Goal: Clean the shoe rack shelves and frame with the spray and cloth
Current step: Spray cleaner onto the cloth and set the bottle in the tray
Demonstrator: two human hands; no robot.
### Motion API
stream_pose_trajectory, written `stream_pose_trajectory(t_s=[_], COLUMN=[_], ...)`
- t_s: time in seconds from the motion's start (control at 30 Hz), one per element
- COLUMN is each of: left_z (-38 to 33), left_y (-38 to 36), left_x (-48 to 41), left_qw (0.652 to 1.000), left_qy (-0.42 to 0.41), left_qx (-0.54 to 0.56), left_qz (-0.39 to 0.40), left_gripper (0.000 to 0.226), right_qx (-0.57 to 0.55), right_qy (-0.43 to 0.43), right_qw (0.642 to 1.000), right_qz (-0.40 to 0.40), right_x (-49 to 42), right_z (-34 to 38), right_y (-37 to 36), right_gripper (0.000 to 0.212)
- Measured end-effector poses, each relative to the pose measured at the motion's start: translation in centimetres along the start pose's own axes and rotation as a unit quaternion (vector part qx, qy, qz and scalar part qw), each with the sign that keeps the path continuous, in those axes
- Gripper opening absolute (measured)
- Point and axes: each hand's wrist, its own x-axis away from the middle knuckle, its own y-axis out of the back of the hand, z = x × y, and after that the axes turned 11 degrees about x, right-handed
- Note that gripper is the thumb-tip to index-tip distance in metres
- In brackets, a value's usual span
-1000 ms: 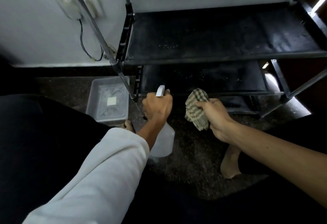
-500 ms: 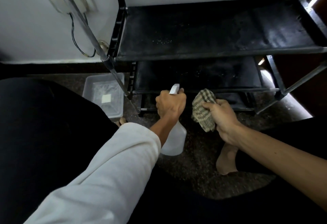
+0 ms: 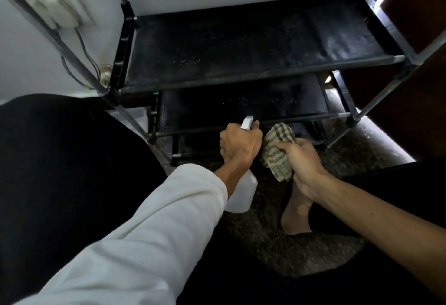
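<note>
My left hand (image 3: 240,146) was wrapped tight around the neck of the one spray bottle (image 3: 241,193), its white nozzle aimed at the middle shelf (image 3: 241,104); my right hand (image 3: 299,162), just beside it, was clenched on the one checked cloth (image 3: 277,152), bunched and held off the rack (image 3: 410,56), touching nothing. I judged this the spraying step on the lower tiers, with wiping not yet begun there. The next move, as I read it, called for a squeeze of the trigger across the middle shelf, then the cloth pressed flat and drawn along the fabric and its front bar. I counted three shelves in view: the upper one (image 3: 253,46) speckled with pale grit, the middle one speckled too, and a bottom one (image 3: 193,145) mostly hidden behind my hands. Farther out, one socket (image 3: 62,8) with dangling wires sat on the wall, left of the rack, a thing to keep spray away from.
</note>
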Motion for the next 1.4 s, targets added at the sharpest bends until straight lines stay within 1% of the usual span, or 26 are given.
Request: stream_pose_trajectory(t_s=[0.07, 0.17, 0.33, 0.47, 0.57, 0.67, 0.77, 0.9, 1.0, 1.1, 1.3, 1.4], left_z=[-0.2, -0.6, -1.1, -1.5, -1.8, -2.0, -2.5, -3.3, -4.0, -4.4, -3.9, -3.4], left_y=[-0.8, -1.9, -3.8, -4.9, -5.5, -6.1, -6.7, -7.5, -8.0, -8.4, -8.6, -8.1], left_x=[0.3, 0.5, 1.0, 1.5, 1.8, 1.7, 1.8, 2.2, 2.6, 3.1, 3.1, 3.1], left_qw=[1.0, 1.0, 0.998, 0.998, 0.998, 0.998, 0.996, 0.993, 0.995, 0.994, 0.993, 0.992], left_qy=[-0.013, -0.017, -0.034, -0.03, -0.018, -0.035, -0.054, -0.072, -0.053, -0.059, -0.048, -0.039], left_qx=[0.002, 0.014, -0.001, -0.01, 0.014, 0.017, 0.012, -0.004, 0.002, -0.007, -0.02, -0.028], left_qz=[-0.001, 0.006, 0.045, 0.061, 0.053, 0.057, 0.075, 0.094, 0.089, 0.092, 0.11, 0.113], left_gripper=[0.038, 0.037, 0.033, 0.036, 0.036, 0.035, 0.032, 0.035, 0.039, 0.041, 0.032, 0.031], right_qx=[-0.005, -0.013, -0.027, -0.033, -0.034, -0.033, -0.038, -0.046, -0.047, -0.047, -0.049, -0.039], right_qy=[-0.002, 0.009, -0.006, -0.006, -0.01, -0.013, -0.017, -0.02, -0.02, -0.025, -0.036, -0.039], right_qw=[1.0, 1.0, 0.999, 0.997, 0.996, 0.994, 0.994, 0.992, 0.992, 0.992, 0.991, 0.991], right_qz=[-0.006, -0.019, -0.04, -0.073, -0.086, -0.1, -0.102, -0.115, -0.114, -0.114, -0.116, -0.121], right_x=[-0.1, 0.1, 0.0, 0.1, 0.0, 0.0, 0.0, 0.4, 0.5, 0.6, 0.8, 1.0], right_z=[-0.3, -0.5, -0.7, -0.6, -0.8, -1.1, -1.1, -0.7, -0.6, -0.7, -0.7, -0.7], right_y=[0.6, 1.5, 2.6, 3.1, 3.7, 4.2, 4.6, 5.0, 5.2, 5.5, 5.7, 5.5], right_gripper=[0.033, 0.02, 0.026, 0.017, 0.017, 0.012, 0.015, 0.014, 0.017, 0.017, 0.02, 0.023])
